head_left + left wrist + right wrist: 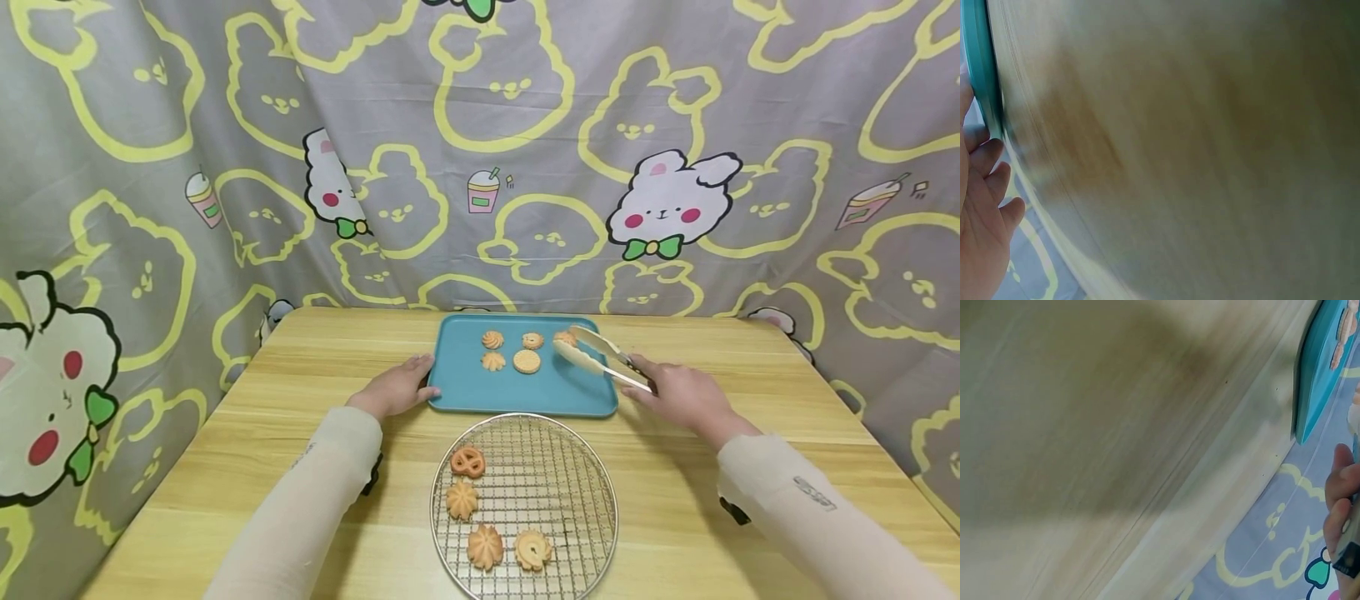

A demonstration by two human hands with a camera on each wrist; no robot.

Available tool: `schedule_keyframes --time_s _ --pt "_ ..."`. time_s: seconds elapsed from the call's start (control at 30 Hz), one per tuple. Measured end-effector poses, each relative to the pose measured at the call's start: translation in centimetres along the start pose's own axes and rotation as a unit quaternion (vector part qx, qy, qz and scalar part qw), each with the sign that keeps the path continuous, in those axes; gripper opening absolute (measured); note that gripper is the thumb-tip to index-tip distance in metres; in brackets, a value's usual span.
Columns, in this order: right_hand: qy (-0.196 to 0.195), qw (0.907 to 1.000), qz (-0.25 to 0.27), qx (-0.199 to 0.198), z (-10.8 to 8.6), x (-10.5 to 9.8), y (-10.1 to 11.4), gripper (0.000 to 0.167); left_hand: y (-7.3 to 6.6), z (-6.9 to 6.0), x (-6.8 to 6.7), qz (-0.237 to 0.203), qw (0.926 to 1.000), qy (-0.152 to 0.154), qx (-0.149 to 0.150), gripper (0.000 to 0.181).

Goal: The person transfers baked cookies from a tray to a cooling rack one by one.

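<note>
On the left edge of a blue tray my left hand holds the rim near the front corner, thumb at the edge. My right hand grips a pair of tongs by the handle. Their pale tips reach over the tray's right part, about a cookie that they partly hide; whether they pinch it I cannot tell. Several more cookies lie on the tray, among them a swirl cookie and a round cookie. In the right wrist view the tongs' handle shows within the fingers.
In front of the tray lies a round wire cooling rack. It bears a pretzel-shaped cookie, a flower-shaped cookie and other cookies. A wooden table carries everything, and a patterned curtain hangs behind.
</note>
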State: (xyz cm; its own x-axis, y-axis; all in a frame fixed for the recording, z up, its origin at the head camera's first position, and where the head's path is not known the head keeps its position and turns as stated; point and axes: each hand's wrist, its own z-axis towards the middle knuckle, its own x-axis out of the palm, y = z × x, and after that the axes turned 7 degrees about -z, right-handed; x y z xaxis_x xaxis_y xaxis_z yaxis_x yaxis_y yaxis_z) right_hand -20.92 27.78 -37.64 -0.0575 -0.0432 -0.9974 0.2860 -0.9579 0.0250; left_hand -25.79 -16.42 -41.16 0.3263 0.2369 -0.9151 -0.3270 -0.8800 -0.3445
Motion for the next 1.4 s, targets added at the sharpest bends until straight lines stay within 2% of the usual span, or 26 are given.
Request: schedule_keyframes --time_s 0.3,0.73,1.4 --pt "-0.014 0.9996 -0.005 -0.023 -0.9 0.1 0.6 0.066 -0.2 -0.1 0.0 -0.001 1.0000 0.002 0.001 0.073" --pt "-0.046 0.9961 -0.001 -0.076 -2.0 0.5 2.3 0.064 0.0 0.0 0.1 -0.005 1.0000 0.001 0.002 0.073" --pt "-0.057 0.9897 0.011 -0.131 -3.7 0.9 3.6 0.061 0.2 0.1 0.2 -0.006 1.0000 0.000 0.004 0.074"
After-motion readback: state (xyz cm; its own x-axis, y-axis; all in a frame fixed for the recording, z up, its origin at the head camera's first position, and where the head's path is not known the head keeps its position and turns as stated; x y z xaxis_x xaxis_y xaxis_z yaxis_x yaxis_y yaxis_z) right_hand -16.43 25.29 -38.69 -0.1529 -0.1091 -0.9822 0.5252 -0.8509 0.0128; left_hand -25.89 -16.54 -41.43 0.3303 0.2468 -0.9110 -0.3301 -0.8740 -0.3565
